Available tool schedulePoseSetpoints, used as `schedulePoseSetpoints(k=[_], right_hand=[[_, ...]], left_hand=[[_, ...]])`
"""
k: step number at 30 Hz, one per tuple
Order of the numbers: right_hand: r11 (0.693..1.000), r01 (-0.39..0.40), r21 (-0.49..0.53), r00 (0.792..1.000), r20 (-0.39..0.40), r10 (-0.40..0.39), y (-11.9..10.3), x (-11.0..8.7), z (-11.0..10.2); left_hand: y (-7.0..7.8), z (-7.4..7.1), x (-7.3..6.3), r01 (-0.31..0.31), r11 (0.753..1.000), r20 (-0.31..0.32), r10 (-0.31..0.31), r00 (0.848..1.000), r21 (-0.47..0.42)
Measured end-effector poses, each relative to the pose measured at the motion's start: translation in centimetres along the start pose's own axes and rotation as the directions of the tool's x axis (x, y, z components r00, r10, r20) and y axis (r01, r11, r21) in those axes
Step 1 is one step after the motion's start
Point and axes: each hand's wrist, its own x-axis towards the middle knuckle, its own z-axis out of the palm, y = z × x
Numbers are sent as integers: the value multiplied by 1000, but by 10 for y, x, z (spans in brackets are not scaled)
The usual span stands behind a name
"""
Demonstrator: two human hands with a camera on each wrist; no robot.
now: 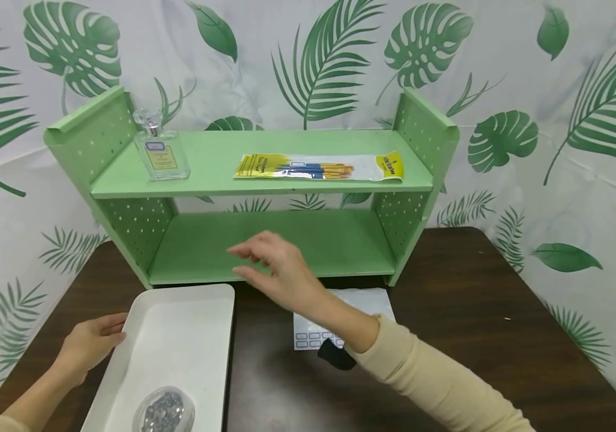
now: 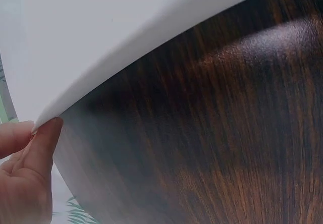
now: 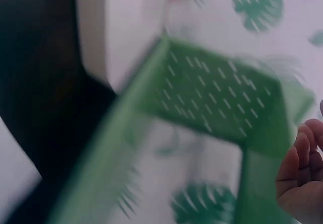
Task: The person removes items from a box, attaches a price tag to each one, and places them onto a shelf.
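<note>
My left hand pinches the left rim of a white tray between thumb and fingers, which the left wrist view shows close up at the rim. Inside the tray's near end sits a clear round container of shiny clear pieces. My right hand is in the air before the lower level of a green shelf, holding nothing, its fingers loosely bent and apart from the thumb. A perfume bottle and a yellow-ended pack of paint brushes stand and lie on the upper level.
Under my right forearm lies a white sheet of blue-framed labels, partly hidden. A black object shows by the right wrist. The dark wooden table extends to the right. Behind the shelf hangs a leaf-patterned cloth.
</note>
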Motion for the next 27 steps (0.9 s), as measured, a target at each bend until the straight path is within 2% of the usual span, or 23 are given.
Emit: schedulePoseSetpoints(k=[4, 6, 9, 11, 16, 22, 24, 27], right_hand=[[995, -49, 83, 994, 102, 40, 0, -20, 39], [993, -48, 109, 989, 147, 32, -2, -28, 56], [995, -29, 95, 976, 216, 7, -6, -38, 77], [996, -32, 88, 962, 274, 7, -10, -45, 90], [1000, -21, -14, 914, 406, 25, -18, -60, 114], [986, 39, -162, 862, 505, 49, -21, -71, 132], [984, 39, -172, 842, 535, 60, -20, -73, 137], [984, 51, -173, 827, 559, 56, -19, -76, 142]], left_hand=[[1, 1, 0, -9, 1000, -4, 9, 1000, 2], [2, 1, 0, -6, 1000, -2, 6, 1000, 0], [2, 1, 0, 1, 1000, 1, -1, 1000, -3], [2, 0, 1, 6, 1000, 1, -6, 1000, -3], [1, 1, 1, 7, 1000, -6, -7, 1000, 2], [1, 1, 0, 10, 1000, -2, -10, 1000, -2], [1, 1, 0, 10, 1000, 0, -10, 1000, -3], [2, 1, 0, 4, 1000, -1, -4, 1000, 5]])
